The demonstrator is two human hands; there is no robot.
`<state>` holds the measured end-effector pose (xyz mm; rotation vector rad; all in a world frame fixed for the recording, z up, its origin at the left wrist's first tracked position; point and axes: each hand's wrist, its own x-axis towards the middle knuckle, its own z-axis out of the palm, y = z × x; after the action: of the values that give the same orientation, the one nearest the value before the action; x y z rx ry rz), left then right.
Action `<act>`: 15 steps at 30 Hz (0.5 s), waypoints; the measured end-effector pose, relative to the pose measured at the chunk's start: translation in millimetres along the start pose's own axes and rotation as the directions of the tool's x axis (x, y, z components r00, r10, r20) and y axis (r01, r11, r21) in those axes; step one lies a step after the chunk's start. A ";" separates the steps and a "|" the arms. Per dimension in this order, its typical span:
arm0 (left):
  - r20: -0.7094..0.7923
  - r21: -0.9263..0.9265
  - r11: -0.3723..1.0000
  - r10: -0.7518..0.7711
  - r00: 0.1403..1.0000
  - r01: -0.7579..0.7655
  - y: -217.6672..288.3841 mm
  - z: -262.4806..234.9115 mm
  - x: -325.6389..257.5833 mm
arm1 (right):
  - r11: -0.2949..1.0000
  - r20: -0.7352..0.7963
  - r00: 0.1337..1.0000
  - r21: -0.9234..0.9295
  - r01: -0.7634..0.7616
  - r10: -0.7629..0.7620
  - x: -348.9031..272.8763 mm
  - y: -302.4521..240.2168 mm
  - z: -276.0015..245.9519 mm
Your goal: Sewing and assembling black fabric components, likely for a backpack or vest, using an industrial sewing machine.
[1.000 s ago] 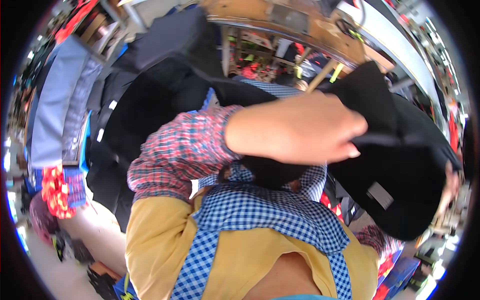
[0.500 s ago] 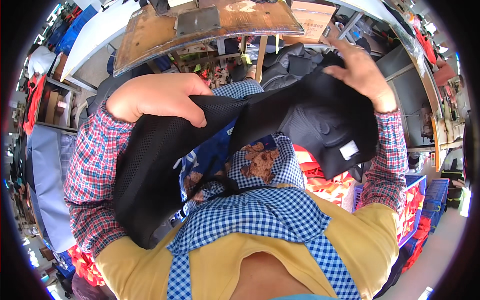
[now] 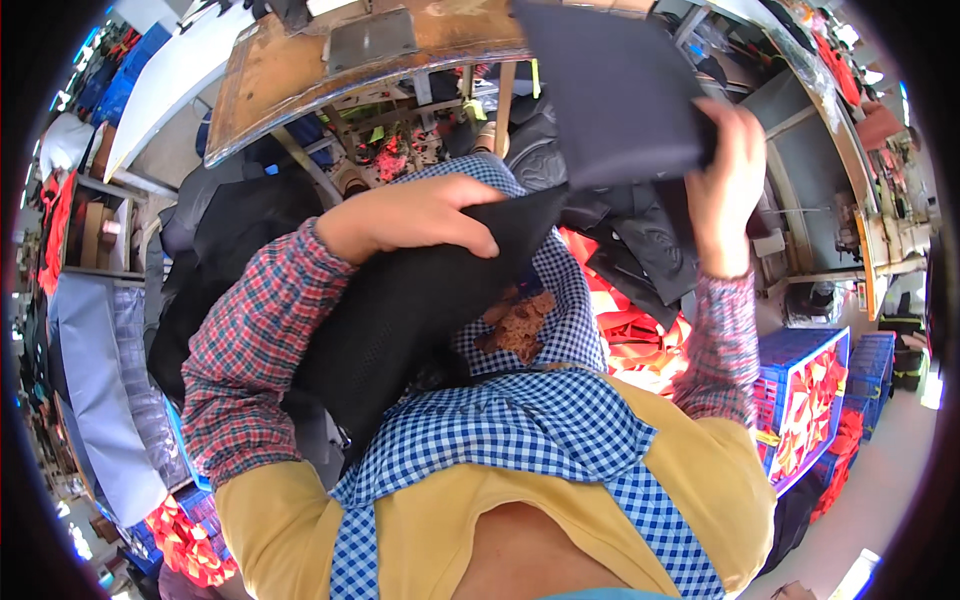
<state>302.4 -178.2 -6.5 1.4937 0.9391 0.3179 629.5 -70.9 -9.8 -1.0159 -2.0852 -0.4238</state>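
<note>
My left hand (image 3: 415,222) is closed on a black fabric piece (image 3: 395,310), its thumb lying on top and the other fingers hidden beneath. The fabric slopes down over my lap toward my left elbow. Out to the right, my right hand (image 3: 728,185) grips the edge of a dark, flat, four-cornered fabric panel (image 3: 615,95), which is raised and slightly blurred. Whether panel and black piece are joined, I cannot tell. Under them lies my blue-and-white checked apron (image 3: 520,415), with a brown bear print (image 3: 520,328).
A worn wooden bench (image 3: 290,85) with a grey metal plate (image 3: 372,42) stands ahead. Red strips (image 3: 640,345) are heaped right of my lap. A blue crate (image 3: 805,395) of red strips stands farther right. More black fabric (image 3: 235,235) lies at the left.
The black fabric, earlier spread between both hands, now hangs from my left hand, which has shifted right. The flat panel has come up at my right hand. My view has shifted slightly.
</note>
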 end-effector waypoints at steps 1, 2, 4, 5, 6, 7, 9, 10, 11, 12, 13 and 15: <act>0.041 -0.036 0.997 0.073 0.997 -0.071 -0.8 2.2 10.9 | 0.987 -0.133 0.978 0.016 -0.158 0.159 -24.6 -4.9 2.4; 0.067 -0.076 0.990 0.125 0.990 -0.120 -2.9 6.5 19.2 | 0.979 -0.217 0.955 0.009 -0.204 0.201 -45.1 -11.2 10.9; 0.039 -0.038 0.992 0.120 0.992 -0.118 -6.1 5.3 31.0 | 0.980 -0.054 0.979 -0.007 -0.199 0.198 -85.6 -37.1 28.9; -0.044 0.034 0.993 0.111 0.993 -0.109 -8.2 2.9 33.9 | 0.906 0.485 0.783 -0.047 -0.420 0.389 -104.2 -54.1 28.8; 0.018 -0.088 0.996 -0.031 0.999 0.032 -10.1 -3.8 35.0 | 0.892 0.616 0.726 0.082 -0.444 0.305 -117.2 -71.2 24.3; 0.000 -0.053 0.999 0.005 1.000 -0.005 -13.0 -9.1 35.2 | 0.845 0.695 0.676 0.188 -0.500 0.245 -125.3 -90.4 17.3; -0.020 -0.111 0.993 -0.043 0.999 0.040 -19.9 -16.9 32.6 | 0.685 0.770 0.618 0.537 -0.493 -0.159 -118.0 -103.1 -7.8; 0.009 -0.121 0.992 -0.036 0.999 0.037 -23.2 -18.5 30.6 | 0.607 0.701 0.669 0.651 -0.457 -0.248 -106.7 -103.4 -17.4; 0.020 -0.149 0.984 -0.092 0.996 0.094 -25.8 -18.7 28.4 | 0.519 0.605 0.724 0.758 -0.396 -0.330 -92.9 -102.0 -23.2; 0.040 -0.167 0.973 -0.157 0.987 0.162 -27.0 -18.4 26.9 | 0.506 0.553 0.788 0.778 -0.373 -0.269 -77.7 -100.2 -21.3; 0.034 -0.168 0.974 -0.146 0.989 0.149 -27.5 -16.5 25.3 | 0.503 0.466 0.858 0.807 -0.310 -0.218 -62.3 -96.4 -12.4; 0.083 -0.002 0.990 -0.139 0.987 0.139 -25.8 -11.9 20.7 | 0.604 0.431 0.867 0.769 -0.208 -0.251 -38.1 -90.9 20.2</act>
<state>297.8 -158.2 -35.1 1.4150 0.9694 0.1575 563.8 -136.3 -48.8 -0.5444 -2.3410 0.8505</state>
